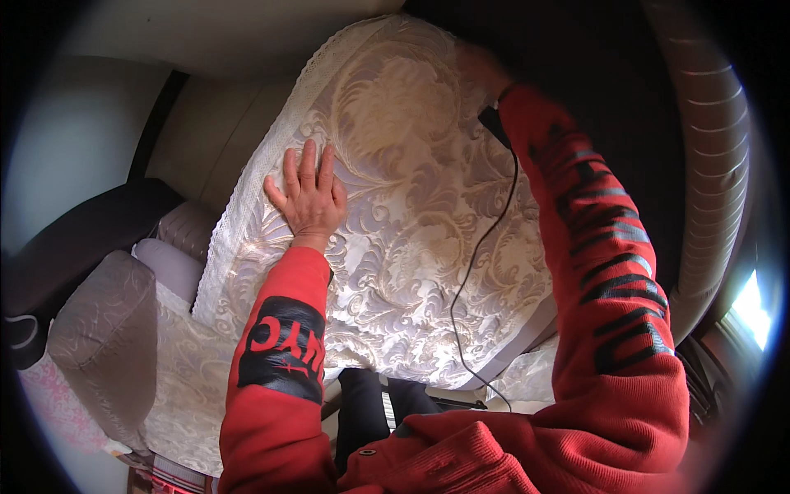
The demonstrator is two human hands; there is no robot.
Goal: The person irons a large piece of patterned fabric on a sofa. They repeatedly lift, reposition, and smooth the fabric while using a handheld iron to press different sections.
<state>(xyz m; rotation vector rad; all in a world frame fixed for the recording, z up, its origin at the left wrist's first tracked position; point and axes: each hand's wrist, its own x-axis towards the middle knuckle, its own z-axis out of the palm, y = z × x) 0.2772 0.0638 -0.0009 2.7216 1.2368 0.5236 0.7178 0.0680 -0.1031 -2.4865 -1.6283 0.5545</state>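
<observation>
A cream and pale lilac patterned cover with a lace border (395,204) lies spread before me over an upholstered seat. My left hand (311,200) rests flat on it, palm down and fingers apart, near the lace edge on the left. Farther off, at the cover's upper right edge, is my right hand (484,66), blurred and partly in shadow; its fingers cannot be made out. A dark cable (469,272) runs over the cover, from a small black device (494,126) beside my right wrist down towards my body.
A brown cushion (108,339) and a lilac bolster (170,268) lie at the left by a dark armrest (80,247). Along the right side curves a ribbed, shiny padded edge (713,167). A wall stands beyond the cover at the upper left.
</observation>
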